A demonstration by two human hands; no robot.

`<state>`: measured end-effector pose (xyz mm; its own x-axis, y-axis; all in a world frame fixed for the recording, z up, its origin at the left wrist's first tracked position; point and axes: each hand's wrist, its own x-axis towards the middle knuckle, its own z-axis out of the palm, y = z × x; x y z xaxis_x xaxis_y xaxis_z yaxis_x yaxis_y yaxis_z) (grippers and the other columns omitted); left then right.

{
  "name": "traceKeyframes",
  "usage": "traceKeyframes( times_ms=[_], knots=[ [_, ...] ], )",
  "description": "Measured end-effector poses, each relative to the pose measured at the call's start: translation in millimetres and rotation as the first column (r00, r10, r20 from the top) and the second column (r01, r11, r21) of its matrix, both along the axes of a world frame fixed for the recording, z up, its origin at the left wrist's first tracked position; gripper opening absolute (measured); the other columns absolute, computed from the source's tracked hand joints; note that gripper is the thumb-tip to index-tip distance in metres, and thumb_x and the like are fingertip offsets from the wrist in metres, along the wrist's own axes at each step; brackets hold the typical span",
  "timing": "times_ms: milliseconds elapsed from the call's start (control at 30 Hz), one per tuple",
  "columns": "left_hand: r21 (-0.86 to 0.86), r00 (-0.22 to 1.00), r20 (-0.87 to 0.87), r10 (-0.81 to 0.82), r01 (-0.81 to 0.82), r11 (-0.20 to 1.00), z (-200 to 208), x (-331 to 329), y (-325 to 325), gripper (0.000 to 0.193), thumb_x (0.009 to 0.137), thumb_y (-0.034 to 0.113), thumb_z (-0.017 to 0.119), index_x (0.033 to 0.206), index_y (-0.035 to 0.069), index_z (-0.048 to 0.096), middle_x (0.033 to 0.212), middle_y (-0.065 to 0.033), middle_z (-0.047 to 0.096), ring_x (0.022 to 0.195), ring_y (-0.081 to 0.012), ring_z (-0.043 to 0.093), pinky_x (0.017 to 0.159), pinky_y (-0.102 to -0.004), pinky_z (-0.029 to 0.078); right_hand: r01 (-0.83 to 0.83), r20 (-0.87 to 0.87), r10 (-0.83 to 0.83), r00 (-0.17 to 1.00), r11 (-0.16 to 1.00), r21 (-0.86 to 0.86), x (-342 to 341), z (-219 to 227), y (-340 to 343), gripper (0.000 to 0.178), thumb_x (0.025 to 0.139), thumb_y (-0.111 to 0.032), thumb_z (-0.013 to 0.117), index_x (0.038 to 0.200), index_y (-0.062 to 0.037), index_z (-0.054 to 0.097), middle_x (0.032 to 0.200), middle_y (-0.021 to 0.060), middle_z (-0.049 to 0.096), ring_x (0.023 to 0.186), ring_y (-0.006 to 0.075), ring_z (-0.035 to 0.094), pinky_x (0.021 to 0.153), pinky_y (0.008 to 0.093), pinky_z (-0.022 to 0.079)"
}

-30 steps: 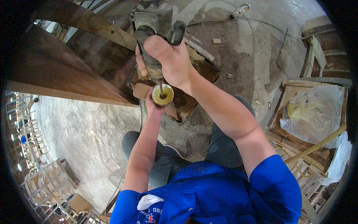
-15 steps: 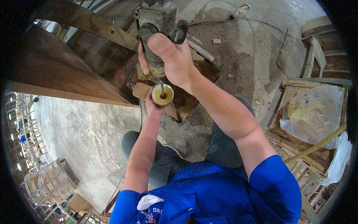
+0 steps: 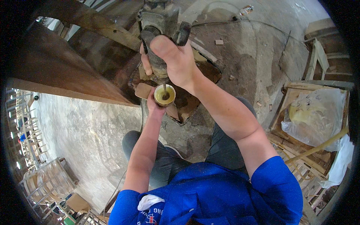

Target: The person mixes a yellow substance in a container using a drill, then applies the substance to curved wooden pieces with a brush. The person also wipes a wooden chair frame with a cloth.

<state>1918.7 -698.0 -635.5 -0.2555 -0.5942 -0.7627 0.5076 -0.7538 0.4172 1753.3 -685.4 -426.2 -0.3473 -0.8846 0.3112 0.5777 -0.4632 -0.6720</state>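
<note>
My right hand [image 3: 178, 65] is wrapped round the body of a worn grey power drill [image 3: 161, 20], thumb on top. The drill points down toward me, and its thin metal bit [image 3: 164, 87] reaches into a small round cup [image 3: 165, 105]. Pale yellow liquid coats the inside of the cup. My left hand [image 3: 153, 101] grips the cup from its left side, with most of the fingers hidden beneath it. A flat brown piece with a rounded end [image 3: 143, 90] juts out beside these fingers; whether it is joined to the cup, I cannot tell.
Under the cup lies a stained brown board [image 3: 187, 103] on the concrete floor. A large brown wooden panel [image 3: 71, 71] slants in from the left. At right, a clear plastic bag [image 3: 317, 112] with something yellow rests on a wooden crate. A cable [image 3: 258, 21] crosses the floor behind.
The cup has shifted very slightly to the right and tilted a little. The drill and my right hand have moved slightly too, and the bit stays in the cup.
</note>
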Motion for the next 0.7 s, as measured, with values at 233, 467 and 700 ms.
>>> traceKeyframes(
  times_ms=[233, 467, 700],
  knots=[
    [0.023, 0.999, 0.037, 0.033, -0.034, 0.999, 0, -3, 2, 0.029, 0.092, 0.029, 0.042, 0.108, 0.008, 0.054, 0.107, -0.0081, 0.058, 0.099, -0.0264, 0.056, 0.088, -0.0448, 0.045, -0.025, -0.065, 0.028, 0.997, 0.999, 0.047, -5, 1, 2, 0.030, 0.077, -0.031, 0.070, 0.077, -0.0039, 0.056, 0.055, 0.0015, 0.053, 0.044, 0.0099, 0.049, 0.042, 0.0244, 0.039],
    [-0.054, 0.999, -0.028, -0.016, 0.015, 0.998, -15, 8, 0, 0.029, 0.091, 0.029, 0.044, 0.106, 0.007, 0.054, 0.105, -0.0077, 0.059, 0.099, -0.0257, 0.056, 0.087, -0.0432, 0.046, -0.033, -0.036, 0.034, 0.999, 0.999, 0.041, 1, 2, 0, 0.029, 0.078, -0.030, 0.070, 0.078, -0.0035, 0.057, 0.056, 0.0016, 0.053, 0.045, 0.0100, 0.050, 0.043, 0.0244, 0.040],
    [-0.050, 1.000, -0.013, -0.013, 0.012, 0.999, -11, 4, 1, 0.029, 0.091, 0.029, 0.045, 0.107, 0.006, 0.053, 0.104, -0.0078, 0.060, 0.097, -0.0252, 0.057, 0.086, -0.0421, 0.047, -0.086, -0.166, 0.090, 0.982, 0.996, 0.031, 1, 1, 5, 0.037, 0.081, -0.036, 0.063, 0.088, -0.0004, 0.057, 0.061, 0.0053, 0.056, 0.050, 0.0130, 0.051, 0.052, 0.0266, 0.042]
  ],
)
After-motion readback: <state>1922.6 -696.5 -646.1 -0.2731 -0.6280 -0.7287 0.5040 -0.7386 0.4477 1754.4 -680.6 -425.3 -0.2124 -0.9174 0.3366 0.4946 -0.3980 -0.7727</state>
